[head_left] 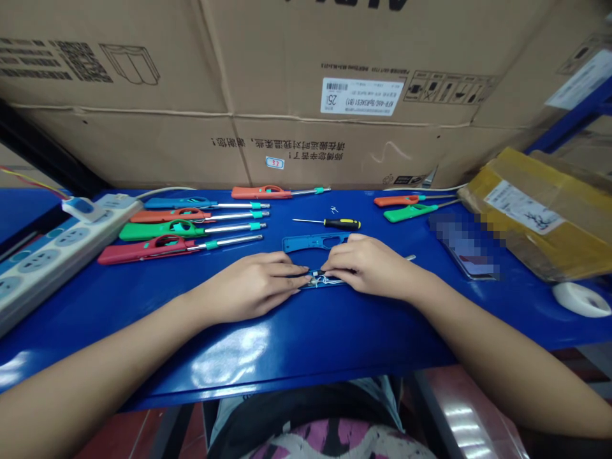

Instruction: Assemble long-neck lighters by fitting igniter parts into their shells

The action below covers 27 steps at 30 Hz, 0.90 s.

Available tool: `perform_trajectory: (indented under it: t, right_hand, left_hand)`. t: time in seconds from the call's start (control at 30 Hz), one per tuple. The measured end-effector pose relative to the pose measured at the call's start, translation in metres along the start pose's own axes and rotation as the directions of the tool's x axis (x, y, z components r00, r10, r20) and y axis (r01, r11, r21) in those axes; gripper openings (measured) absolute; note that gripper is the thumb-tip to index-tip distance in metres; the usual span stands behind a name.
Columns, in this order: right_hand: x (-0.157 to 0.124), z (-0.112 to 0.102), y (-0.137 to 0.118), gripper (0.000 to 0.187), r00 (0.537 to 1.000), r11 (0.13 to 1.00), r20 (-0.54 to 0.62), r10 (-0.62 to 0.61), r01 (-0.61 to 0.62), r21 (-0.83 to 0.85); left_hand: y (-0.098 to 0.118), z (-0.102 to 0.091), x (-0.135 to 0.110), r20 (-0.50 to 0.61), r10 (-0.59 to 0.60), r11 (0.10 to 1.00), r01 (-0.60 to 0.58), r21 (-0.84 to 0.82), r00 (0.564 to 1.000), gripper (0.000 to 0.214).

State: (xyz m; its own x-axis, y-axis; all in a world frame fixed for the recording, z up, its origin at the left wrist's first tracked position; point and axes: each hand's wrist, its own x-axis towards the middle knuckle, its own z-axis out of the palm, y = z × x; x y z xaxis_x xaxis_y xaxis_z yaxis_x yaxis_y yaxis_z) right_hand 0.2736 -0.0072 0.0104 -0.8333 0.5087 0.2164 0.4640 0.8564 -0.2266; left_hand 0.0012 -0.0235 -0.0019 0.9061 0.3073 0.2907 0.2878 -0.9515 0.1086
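An opened gas lighter [329,281] lies on the blue table, its inner parts and thin white wires exposed and partly covered by my hands. My left hand [255,285] holds its left end, fingers pressed together on the blue shell. At the middle, my right hand [370,262] pinches a small dark part by the wires; the fingertips hide some of it. Just behind is the loose blue casing half [306,243], its right end touching or behind my right hand. Farther back lie a black and yellow screwdriver [342,224] and several tiny screws [333,209].
Several long lighters, including a red one [143,249], lie at left beside a white power strip [67,239]. An orange lighter [261,192] is at the back. Right are a green-handled lighter [408,212], a phone [466,248], a taped parcel [540,217] and a white mouse [581,299].
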Motion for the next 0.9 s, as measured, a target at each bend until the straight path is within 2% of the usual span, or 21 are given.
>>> perform_trajectory:
  t: [0.23, 0.5, 0.63, 0.73, 0.8, 0.9]
  right_hand:
    - [0.002, 0.004, -0.004, 0.016, 0.999, 0.991, 0.023, 0.024, -0.021, -0.134]
    - [0.006, 0.004, -0.009, 0.02, 0.992, 0.962, 0.12, -0.033, 0.064, -0.264]
    - [0.005, 0.005, -0.009, 0.02, 0.995, 0.963, 0.094, -0.034, 0.058, -0.265]
    - [0.004, 0.0, -0.006, 0.02, 1.0, 0.985, 0.008, 0.001, 0.001, -0.17]
    - [0.002, -0.007, -0.002, 0.021, 0.996, 0.99, -0.058, 0.067, -0.074, -0.124]
    - [-0.002, -0.023, 0.007, 0.02, 0.977, 0.966, -0.104, 0.187, -0.202, -0.16]
  left_hand:
    - [-0.001, 0.001, 0.0, -0.003, -0.003, 1.0, 0.003, -0.012, 1.0, 0.034]
    - [0.001, 0.0, 0.002, -0.01, -0.023, 0.998, 0.023, -0.054, 1.0, 0.032]
    - [0.0, 0.001, 0.002, -0.008, -0.026, 0.998, 0.026, -0.061, 1.0, 0.032]
    - [0.0, 0.002, 0.001, -0.017, -0.015, 0.999, 0.014, -0.052, 1.0, 0.031]
    - [0.0, 0.002, 0.001, -0.037, -0.027, 0.998, 0.025, -0.056, 0.999, 0.031]
    - [0.002, 0.001, 0.0, -0.063, -0.063, 0.997, 0.059, -0.058, 0.996, 0.036]
